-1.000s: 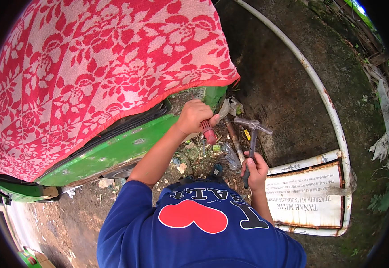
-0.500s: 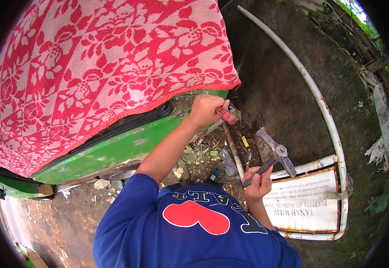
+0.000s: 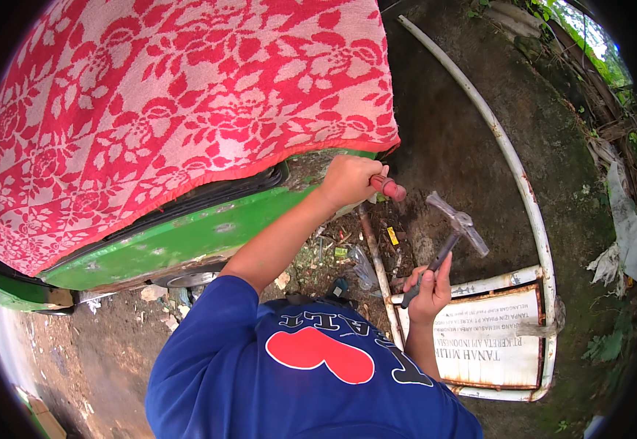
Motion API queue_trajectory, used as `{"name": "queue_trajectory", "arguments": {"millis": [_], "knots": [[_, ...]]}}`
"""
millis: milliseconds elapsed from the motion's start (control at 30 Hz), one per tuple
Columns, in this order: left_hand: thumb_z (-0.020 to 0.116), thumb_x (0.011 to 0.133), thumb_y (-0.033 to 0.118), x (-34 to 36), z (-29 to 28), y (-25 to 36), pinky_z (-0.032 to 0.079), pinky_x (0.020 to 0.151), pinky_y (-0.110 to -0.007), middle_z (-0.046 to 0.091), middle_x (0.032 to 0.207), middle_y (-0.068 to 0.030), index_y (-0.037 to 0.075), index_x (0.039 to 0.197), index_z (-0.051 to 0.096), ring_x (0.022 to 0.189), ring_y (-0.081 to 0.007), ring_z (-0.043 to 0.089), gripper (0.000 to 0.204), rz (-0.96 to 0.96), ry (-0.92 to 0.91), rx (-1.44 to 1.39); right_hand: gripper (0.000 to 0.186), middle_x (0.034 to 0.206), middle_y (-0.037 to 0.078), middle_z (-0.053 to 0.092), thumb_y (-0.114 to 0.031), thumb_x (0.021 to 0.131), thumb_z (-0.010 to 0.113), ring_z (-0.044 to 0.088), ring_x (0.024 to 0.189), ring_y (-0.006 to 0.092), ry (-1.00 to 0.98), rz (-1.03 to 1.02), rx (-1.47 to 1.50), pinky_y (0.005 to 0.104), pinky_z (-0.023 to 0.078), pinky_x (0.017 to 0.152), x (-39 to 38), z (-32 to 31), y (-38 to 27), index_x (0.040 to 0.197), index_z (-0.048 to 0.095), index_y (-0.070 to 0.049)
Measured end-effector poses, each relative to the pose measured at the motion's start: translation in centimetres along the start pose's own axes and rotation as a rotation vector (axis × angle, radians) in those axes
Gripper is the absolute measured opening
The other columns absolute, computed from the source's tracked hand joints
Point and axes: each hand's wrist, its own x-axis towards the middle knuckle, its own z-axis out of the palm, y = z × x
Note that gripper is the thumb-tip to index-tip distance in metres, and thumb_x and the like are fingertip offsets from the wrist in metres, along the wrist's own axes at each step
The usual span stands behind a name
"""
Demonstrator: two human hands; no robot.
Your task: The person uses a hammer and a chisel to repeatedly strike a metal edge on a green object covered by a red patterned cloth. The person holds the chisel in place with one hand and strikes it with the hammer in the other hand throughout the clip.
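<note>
My left hand (image 3: pixel 349 181) is closed round a red-handled screwdriver (image 3: pixel 392 189) beside the corner of a green car body (image 3: pixel 187 234). The handle's rounded end sticks out toward the right; my fist hides the blade, so what it touches cannot be seen. Lower and to the right, my right hand (image 3: pixel 428 294) grips a hammer (image 3: pixel 459 223) by its dark handle. The grey metal head is lifted, a short gap away from the screwdriver handle. A red and pink flower-patterned cloth (image 3: pixel 209 95) covers the car's top down to just above my left hand.
A bent white pipe frame (image 3: pixel 512 157) holding a rusty-edged sign panel (image 3: pixel 490 351) lies to the right. Beneath my hands are a rusty pole (image 3: pixel 374 252), a yellow wrapper (image 3: pixel 392 235) and other litter. Part of a wheel (image 3: pixel 190 279) shows under the car.
The hammer has swung up, and its head is now nearer the screwdriver's end. My right hand has risen slightly. My left hand keeps its hold at the car's corner, while the whole view has shifted a little.
</note>
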Motion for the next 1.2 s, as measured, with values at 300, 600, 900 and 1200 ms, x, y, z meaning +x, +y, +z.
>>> {"name": "queue_trajectory", "arguments": {"millis": [300,600,900,1200], "knots": [[0.069,0.08,0.024,-0.5,-0.6,-0.2,0.046,0.054,-0.043,0.062,0.065,-0.0057,0.013,0.068,0.06,0.064,-0.0291,0.063,0.018,0.072,-0.087,-0.058,0.053,0.074,0.006,0.051,-0.011,0.103,0.043,0.048,0.061,0.0113,0.089,0.21,0.081,0.0275,0.048,0.05,0.3,-0.6,0.8,0.153,0.026,-0.008],[0.07,0.08,0.023,-1.3,-1.0,-0.6,0.046,0.054,-0.042,0.06,0.062,-0.0055,0.013,0.065,0.058,0.061,-0.0285,0.062,0.021,0.176,-0.096,-0.04,0.053,0.07,0.004,0.053,-0.011,0.102,0.048,0.049,0.059,0.0094,0.083,0.24,0.103,0.024,0.047,0.052,-0.3,0.4,1.0,0.151,0.031,-0.003],[0.072,0.075,0.021,-2.1,-1.0,-1.4,0.045,0.052,-0.04,0.057,0.06,-0.0031,0.015,0.066,0.056,0.059,-0.0255,0.061,0.019,0.293,-0.063,-0.036,0.05,0.071,0.007,0.057,-0.008,0.099,0.049,0.05,0.054,0.0115,-0.055,0.004,-0.054,0.0262,0.046,0.053,-3.8,0.4,2.2,0.149,0.039,-0.008],[0.072,0.073,0.02,-2.6,-0.9,-1.9,0.045,0.049,-0.038,0.055,0.059,-0.0021,0.016,0.066,0.056,0.056,-0.0246,0.059,0.018,0.375,-0.097,-0.032,0.052,0.069,0.006,0.056,0.003,0.095,0.049,0.05,0.054,0.013,0.037,-0.219,-0.041,0.0265,0.045,0.052,-6.3,1.9,3.2,0.146,0.044,-0.008]]}}
